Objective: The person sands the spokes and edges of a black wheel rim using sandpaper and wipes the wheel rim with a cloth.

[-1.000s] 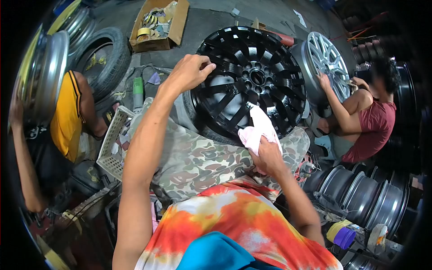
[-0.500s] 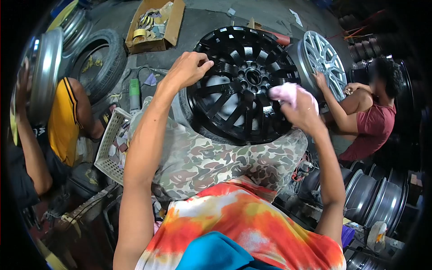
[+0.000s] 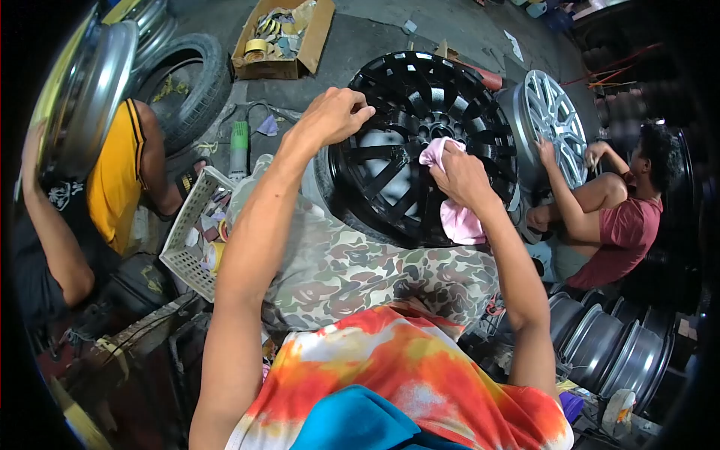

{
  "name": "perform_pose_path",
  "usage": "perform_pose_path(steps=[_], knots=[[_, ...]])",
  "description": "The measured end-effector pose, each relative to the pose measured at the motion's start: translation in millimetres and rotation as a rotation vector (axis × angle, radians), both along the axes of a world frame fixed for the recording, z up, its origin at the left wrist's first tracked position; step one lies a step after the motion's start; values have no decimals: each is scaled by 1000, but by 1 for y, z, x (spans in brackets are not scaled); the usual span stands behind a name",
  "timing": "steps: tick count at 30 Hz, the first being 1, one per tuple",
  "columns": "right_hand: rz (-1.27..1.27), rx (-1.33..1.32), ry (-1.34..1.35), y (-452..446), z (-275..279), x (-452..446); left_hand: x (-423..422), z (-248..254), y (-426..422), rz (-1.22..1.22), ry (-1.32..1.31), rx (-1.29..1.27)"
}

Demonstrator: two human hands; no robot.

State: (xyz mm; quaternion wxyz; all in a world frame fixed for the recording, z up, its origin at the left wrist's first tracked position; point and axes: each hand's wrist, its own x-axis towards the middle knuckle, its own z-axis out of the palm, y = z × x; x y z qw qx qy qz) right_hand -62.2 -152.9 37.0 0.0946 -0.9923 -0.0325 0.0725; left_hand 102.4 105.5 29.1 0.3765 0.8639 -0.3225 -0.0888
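Note:
A glossy black wheel rim (image 3: 390,171) leans tilted in front of my knees. My left hand (image 3: 339,118) is at its upper left edge, with the fingers curled over the rim's lip and the thumb toward the spokes. My right hand (image 3: 463,177) grips a pink cloth (image 3: 462,223) and presses it on the spokes just below the hub. Part of the cloth hangs down over the rim's lower edge. The fingers of my right hand are partly hidden by the cloth.
A co-worker (image 3: 626,217) at the right handles a silver rim (image 3: 553,120). Another person (image 3: 116,180) at the left holds a silver rim (image 3: 94,97). Nearby are a tire (image 3: 214,94), a cardboard box (image 3: 313,45), a plastic basket (image 3: 176,240), a green tool (image 3: 239,139) and several rims (image 3: 600,341).
My right hand has moved with the cloth from the rim's lower part to its right side, then back left to near the hub. My left hand has stayed on the rim's edge.

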Motion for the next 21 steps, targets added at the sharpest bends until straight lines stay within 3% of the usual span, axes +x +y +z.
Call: perform_pose_path(steps=[3, 4, 6, 7, 9, 11, 13, 17, 18, 21], knots=[[-47, -117, 52, 42, 18, -27, 0, 11, -8, -49, 6, 15], [29, -46, 62, 55, 11, -32, -1, 13, -13, -61, 8, 22], [59, -38, 320, 111, 29, -31, -1, 9, -21, -91, 1, 12], [22, -60, 287, 129, 11, -40, -1, 4, -23, -102, -2, 3], [205, -142, 282, 139, 16, -61, -4, 1, -24, -97, 2, -17], [31, 96, 149, 128, 16, -98, -7, 8, -21, -94, 23, -31], [19, 100, 131, 112, 12, -105, -6, 9, -16, -100, 54, -45], [18, 198, 33, 106, -6, -72, 2, 5, -14, -80, -26, 21], [9, 140, 137, 110, -2, -57, 0, 10, -14, -88, -5, 40], [4, 63, 101, 123, -4, -49, 7, 16, -5, -52, 36, -26]])
